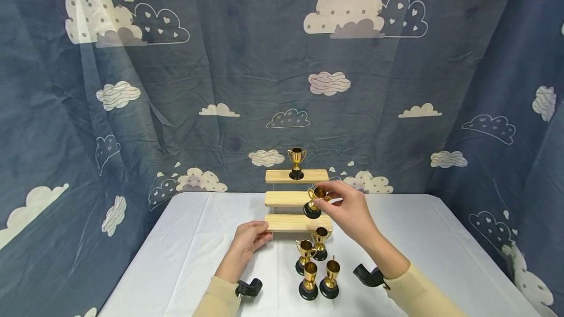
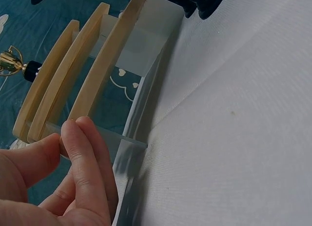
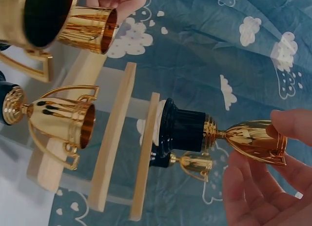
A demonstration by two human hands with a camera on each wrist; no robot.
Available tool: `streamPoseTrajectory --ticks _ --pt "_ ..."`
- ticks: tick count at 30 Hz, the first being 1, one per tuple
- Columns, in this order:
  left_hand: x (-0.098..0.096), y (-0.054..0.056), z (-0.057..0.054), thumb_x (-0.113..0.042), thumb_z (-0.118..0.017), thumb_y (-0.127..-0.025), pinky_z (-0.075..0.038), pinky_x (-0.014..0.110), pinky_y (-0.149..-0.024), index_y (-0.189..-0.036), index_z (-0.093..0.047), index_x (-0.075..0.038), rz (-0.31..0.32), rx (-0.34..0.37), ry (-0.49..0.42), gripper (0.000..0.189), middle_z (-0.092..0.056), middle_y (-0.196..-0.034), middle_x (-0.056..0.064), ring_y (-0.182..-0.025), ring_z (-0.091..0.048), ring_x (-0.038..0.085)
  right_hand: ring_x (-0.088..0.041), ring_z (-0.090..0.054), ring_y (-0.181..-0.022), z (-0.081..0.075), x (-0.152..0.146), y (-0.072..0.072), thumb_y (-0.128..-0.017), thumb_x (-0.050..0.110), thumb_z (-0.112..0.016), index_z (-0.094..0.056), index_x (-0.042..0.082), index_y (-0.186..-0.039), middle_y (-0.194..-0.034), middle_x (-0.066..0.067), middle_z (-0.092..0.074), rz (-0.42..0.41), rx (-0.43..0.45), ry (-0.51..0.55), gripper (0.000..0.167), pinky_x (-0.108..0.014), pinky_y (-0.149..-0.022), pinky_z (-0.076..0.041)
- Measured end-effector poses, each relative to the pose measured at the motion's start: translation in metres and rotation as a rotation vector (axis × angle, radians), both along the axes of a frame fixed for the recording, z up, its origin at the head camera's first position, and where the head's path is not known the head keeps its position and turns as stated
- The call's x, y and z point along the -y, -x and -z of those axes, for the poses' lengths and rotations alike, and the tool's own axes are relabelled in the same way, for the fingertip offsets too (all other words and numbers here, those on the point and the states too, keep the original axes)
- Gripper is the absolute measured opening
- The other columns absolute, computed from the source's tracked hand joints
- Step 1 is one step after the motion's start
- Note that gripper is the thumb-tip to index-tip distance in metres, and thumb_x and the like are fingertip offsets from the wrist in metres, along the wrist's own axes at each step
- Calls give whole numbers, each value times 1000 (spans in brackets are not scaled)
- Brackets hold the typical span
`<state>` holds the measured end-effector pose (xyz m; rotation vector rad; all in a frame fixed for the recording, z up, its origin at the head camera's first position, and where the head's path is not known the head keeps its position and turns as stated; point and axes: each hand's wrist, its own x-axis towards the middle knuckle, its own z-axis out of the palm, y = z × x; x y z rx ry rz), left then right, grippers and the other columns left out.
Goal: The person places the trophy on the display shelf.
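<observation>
A small gold trophy cup (image 1: pixel 313 209) with a black base is held by my right hand (image 1: pixel 352 209), its thumb and fingers pinching the gold cup (image 3: pixel 253 140) in the right wrist view. It hangs in front of the right part of the three-step wooden display stand (image 1: pixel 295 223), near the middle shelf (image 1: pixel 284 199). My left hand (image 1: pixel 247 241) grips the left end of the lowest shelf; in the left wrist view the thumb and fingers (image 2: pixel 80 157) close on that corner. Another trophy cup (image 1: pixel 296 174) stands upright on the top shelf (image 1: pixel 275 176).
Several more trophy cups (image 1: pixel 310 280) stand on the white table (image 1: pixel 198 258) in front of the stand, close together. Clear side panels (image 2: pixel 117 143) support the shelves. A dark blue cloud-print curtain (image 1: pixel 264 62) hangs behind and at both sides.
</observation>
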<state>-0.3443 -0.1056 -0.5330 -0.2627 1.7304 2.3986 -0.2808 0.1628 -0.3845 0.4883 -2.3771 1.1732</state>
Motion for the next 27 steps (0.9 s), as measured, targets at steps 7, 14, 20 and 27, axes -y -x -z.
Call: streamPoseTrajectory --ticks 7,14,20,27 --pt "0 0 0 -1 -70 -93 -61 27 -68 -111 -64 10 7 3 -11 22 -68 -83 12 -68 -68 17 -10 -66 -94 -9 9 9 -86 22 -83 -71 22 -121 -110 9 -67 -40 -5 6 37 -27 -72 -60" --pt "-1 -3 -1 -1 -69 -93 -61 27 -69 -112 -64 11 17 -4 -9 23 -67 -84 12 -70 -68 16 -8 -65 -90 -16 15 18 -87 24 -82 -70 26 -121 -108 10 -66 -63 -12 -9 36 -28 -72 -60" --pt "0 -3 -1 -1 -69 -94 -62 28 -72 -112 -63 11 18 -11 -9 23 -67 -86 13 -72 -68 17 -11 -66 -87 -25 22 28 -88 27 -81 -71 22 -121 -103 11 -66 -78 -5 -17 35 -33 -71 -59" --pt "0 0 -1 -2 -68 -94 -62 28 -71 -112 -63 11 10 -8 -13 23 -67 -85 13 -72 -68 18 -13 -66 -90 -35 32 42 -89 32 -79 -70 27 -121 -106 11 -65 -95 26 -14 33 -34 -69 -59"
